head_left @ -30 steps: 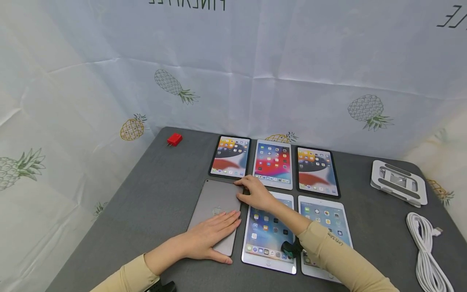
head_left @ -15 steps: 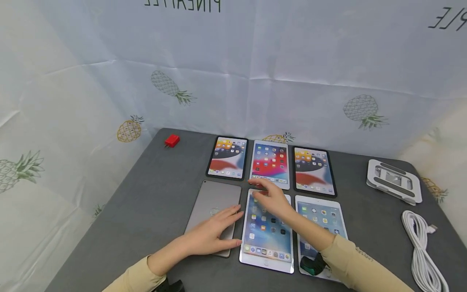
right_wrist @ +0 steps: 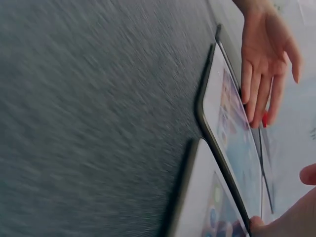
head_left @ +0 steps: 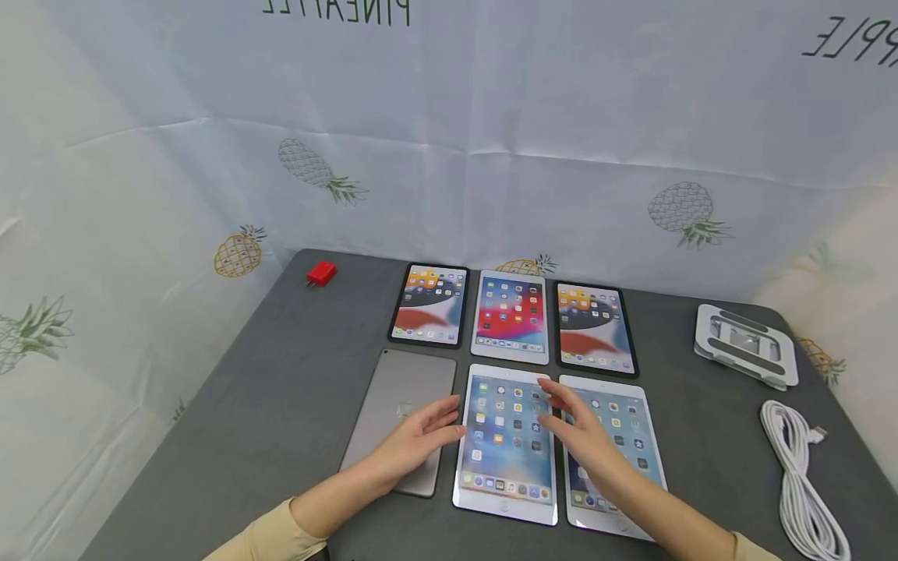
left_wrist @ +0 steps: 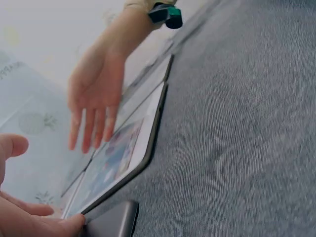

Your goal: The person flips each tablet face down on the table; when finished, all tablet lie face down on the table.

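A white-framed tablet (head_left: 505, 444) lies screen up between my two hands. My left hand (head_left: 417, 440) hovers over the face-down grey tablet (head_left: 393, 405), its loose fingers reaching the white tablet's left edge. On the other side, my right hand (head_left: 582, 432) has its fingertips over the white tablet's right edge and its palm above a second white tablet (head_left: 620, 425). In the left wrist view the right hand (left_wrist: 101, 94) shows its palm with fingers straight. The left hand (right_wrist: 266, 64) looks just as flat in the right wrist view. Neither hand grips anything.
Behind lies a row of three lit tablets: a black-framed one (head_left: 429, 305), a white one (head_left: 510, 318) and another black-framed one (head_left: 596, 329). A red plug adapter (head_left: 322, 273) sits back left. A folded stand (head_left: 745, 347) and a coiled white cable (head_left: 803, 483) lie right.
My right hand has left the grey tablet's top corner and moved right to the white tablet's right edge. My left hand has lifted off the grey tablet's back. The head view has shifted slightly.
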### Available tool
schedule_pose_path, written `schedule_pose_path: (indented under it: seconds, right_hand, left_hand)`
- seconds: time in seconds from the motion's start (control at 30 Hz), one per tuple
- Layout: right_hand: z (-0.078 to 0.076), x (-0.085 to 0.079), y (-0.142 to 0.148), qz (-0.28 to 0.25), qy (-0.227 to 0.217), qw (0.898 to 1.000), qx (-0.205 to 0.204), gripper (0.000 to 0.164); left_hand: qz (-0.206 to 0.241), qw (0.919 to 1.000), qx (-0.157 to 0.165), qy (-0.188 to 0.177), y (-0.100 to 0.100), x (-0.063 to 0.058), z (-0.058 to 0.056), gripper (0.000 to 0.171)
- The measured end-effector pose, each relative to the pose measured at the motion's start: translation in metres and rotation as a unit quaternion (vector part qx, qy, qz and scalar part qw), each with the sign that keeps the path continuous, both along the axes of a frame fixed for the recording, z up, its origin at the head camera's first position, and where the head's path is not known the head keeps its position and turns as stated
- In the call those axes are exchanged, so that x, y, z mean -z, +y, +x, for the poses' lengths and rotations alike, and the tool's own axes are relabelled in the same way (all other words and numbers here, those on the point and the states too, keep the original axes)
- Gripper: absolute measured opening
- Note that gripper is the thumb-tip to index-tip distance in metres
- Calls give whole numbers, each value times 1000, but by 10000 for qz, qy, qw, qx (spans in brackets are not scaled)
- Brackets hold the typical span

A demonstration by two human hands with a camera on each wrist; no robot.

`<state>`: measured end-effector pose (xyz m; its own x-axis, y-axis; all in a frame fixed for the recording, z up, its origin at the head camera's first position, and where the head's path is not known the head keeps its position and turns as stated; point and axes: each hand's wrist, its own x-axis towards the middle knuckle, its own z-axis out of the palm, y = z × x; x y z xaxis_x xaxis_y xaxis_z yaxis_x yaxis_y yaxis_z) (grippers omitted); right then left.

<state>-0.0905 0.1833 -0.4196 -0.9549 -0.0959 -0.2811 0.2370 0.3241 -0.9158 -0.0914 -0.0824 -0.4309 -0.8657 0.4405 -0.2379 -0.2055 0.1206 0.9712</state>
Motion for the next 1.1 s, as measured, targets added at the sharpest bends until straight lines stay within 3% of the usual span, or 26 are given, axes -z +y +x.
schedule_pose_path:
  seconds: [0.23, 0.57, 0.7, 0.93, 1.1]
  right_hand:
    - [20, -3, 8, -583, -524, 9969, 66, 67]
    - [23, 1, 11, -1037, -610, 9927, 28, 69]
    - [23, 2, 13, -1217, -674, 9902, 111, 67]
    - [22, 1, 11, -1330, -800, 9878, 165, 64]
    - [21, 0, 5, -1523, -909, 9837, 279, 64]
  left_hand:
    - [430, 9969, -123, -643, 4, -4, 0, 70]
    - [1406, 9782, -335, -1491, 2, -6, -4, 69]
    - [1572, 9752, -287, -1534, -1, -4, -4, 73]
    - [1804, 9734, -437, -1340, -2, -2, -2, 63]
    - [1597, 9802, -599, -1011, -1, -6, -2, 61]
